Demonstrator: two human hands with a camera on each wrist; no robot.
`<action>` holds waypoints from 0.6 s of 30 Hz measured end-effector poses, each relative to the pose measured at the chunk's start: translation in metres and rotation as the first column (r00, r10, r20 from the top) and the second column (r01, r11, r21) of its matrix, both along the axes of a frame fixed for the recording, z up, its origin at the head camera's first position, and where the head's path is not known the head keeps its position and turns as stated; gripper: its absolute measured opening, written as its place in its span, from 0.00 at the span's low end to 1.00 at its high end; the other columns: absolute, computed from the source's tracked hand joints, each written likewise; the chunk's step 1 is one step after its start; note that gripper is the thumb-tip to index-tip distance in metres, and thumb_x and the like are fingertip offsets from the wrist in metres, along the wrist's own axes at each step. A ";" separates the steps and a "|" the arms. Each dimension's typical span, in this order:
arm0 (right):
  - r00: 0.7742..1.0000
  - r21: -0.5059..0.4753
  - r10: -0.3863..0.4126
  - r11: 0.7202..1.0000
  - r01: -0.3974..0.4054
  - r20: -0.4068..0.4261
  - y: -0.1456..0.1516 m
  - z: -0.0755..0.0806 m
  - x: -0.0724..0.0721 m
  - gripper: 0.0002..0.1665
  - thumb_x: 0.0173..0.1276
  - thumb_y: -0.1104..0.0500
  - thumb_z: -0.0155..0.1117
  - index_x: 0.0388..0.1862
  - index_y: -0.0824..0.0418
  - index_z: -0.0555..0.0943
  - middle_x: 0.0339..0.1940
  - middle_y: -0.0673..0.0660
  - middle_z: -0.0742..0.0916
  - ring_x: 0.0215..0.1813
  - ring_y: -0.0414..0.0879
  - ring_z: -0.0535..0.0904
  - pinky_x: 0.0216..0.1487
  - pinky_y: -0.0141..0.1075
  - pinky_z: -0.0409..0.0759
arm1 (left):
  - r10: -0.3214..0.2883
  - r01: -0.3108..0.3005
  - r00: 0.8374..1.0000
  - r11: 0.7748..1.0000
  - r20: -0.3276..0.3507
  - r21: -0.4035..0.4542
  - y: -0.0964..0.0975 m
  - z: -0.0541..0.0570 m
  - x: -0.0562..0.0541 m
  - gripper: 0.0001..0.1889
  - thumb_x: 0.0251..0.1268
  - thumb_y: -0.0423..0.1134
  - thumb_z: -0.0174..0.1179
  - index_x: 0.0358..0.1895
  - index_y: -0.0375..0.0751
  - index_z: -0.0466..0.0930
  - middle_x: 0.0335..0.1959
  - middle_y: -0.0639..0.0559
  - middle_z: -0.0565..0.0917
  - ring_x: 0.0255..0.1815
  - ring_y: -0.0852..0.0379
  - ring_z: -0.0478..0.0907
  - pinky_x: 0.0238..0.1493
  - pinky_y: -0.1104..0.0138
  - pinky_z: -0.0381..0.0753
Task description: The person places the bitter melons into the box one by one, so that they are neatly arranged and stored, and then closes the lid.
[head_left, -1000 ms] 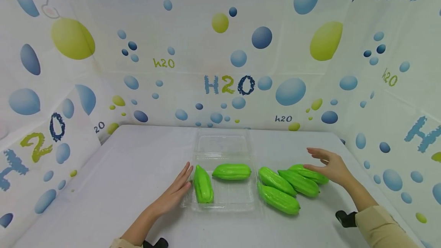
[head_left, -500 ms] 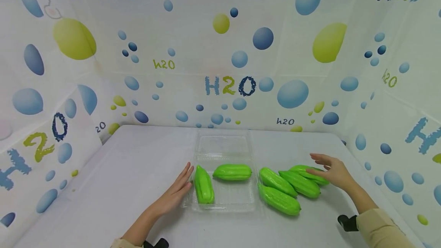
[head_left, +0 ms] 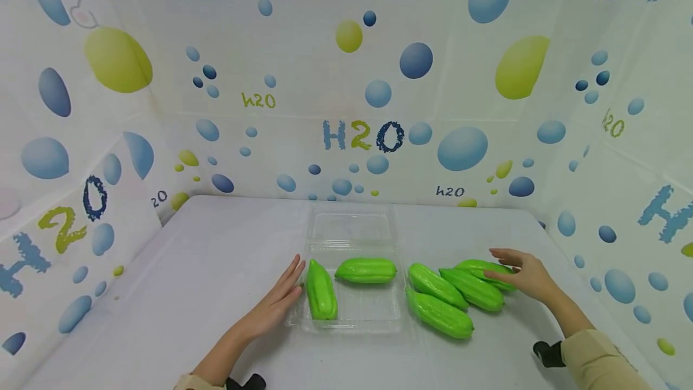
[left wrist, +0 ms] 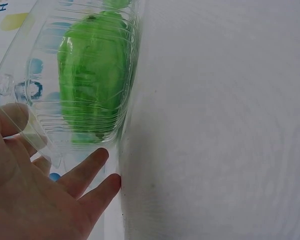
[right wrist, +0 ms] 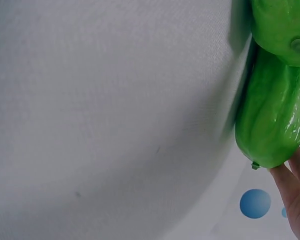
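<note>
My left hand (head_left: 275, 298) lies along the left wall of a clear plastic clamshell box (head_left: 368, 309), fingers straight, fingertips right at its side. In the left wrist view the fingers (left wrist: 85, 172) show beside the ribbed wall. Inside the box, one plump green cucumber (head_left: 321, 290) lies lengthwise at the left and another cucumber (head_left: 366, 271) lies crosswise at the back. My right hand (head_left: 527, 274) is over the farthest cucumber (head_left: 476, 266) of the group on the right, thumb overlapping it and fingers spread beyond. The right wrist view shows fingers (right wrist: 287, 182) close to a cucumber's end (right wrist: 270, 142).
The box's lid (head_left: 351, 227) lies folded back behind its base. Several cucumbers, including the nearest cucumber (head_left: 441, 315), lie bunched at the box's right side on the white table (head_left: 216, 257). A printed sheet (head_left: 292, 47) hangs behind and at both sides.
My right hand has come down and slightly to the right, its thumb now overlapping the farthest cucumber more. The left hand stays at the box.
</note>
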State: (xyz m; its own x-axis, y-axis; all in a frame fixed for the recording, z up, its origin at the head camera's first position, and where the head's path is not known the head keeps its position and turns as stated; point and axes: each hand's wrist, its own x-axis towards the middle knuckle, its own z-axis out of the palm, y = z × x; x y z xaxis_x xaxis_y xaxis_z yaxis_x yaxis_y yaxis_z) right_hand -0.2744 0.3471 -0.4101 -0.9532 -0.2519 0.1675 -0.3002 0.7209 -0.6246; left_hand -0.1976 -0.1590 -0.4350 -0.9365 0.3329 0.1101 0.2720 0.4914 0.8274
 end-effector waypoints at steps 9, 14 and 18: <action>1.000 0.019 -0.023 1.000 0.023 -0.002 0.003 -0.002 0.000 0.37 0.57 0.49 0.68 0.59 0.70 0.71 0.56 0.70 0.76 0.56 0.67 0.71 0.51 0.60 0.68 | -0.004 0.004 1.000 1.000 -0.013 0.005 -0.001 -0.002 0.000 0.26 0.74 0.36 0.36 0.72 0.36 0.43 0.73 0.43 0.37 0.72 0.43 0.33 0.65 0.45 0.39; 0.999 0.036 -0.027 0.999 0.026 0.026 0.006 -0.005 0.001 0.38 0.57 0.48 0.67 0.59 0.71 0.70 0.56 0.70 0.76 0.56 0.67 0.71 0.50 0.57 0.71 | 0.004 -0.004 1.000 1.000 0.006 -0.008 0.000 0.001 0.000 0.27 0.74 0.38 0.36 0.72 0.37 0.43 0.73 0.44 0.37 0.72 0.43 0.33 0.65 0.45 0.39; 0.999 0.037 -0.024 0.999 0.023 0.042 0.009 -0.008 0.001 0.38 0.56 0.48 0.68 0.59 0.71 0.71 0.56 0.70 0.76 0.56 0.68 0.70 0.50 0.57 0.71 | 0.014 -0.013 1.000 1.000 0.019 -0.024 0.001 0.002 0.001 0.27 0.75 0.39 0.36 0.72 0.38 0.43 0.74 0.45 0.36 0.72 0.43 0.33 0.66 0.45 0.40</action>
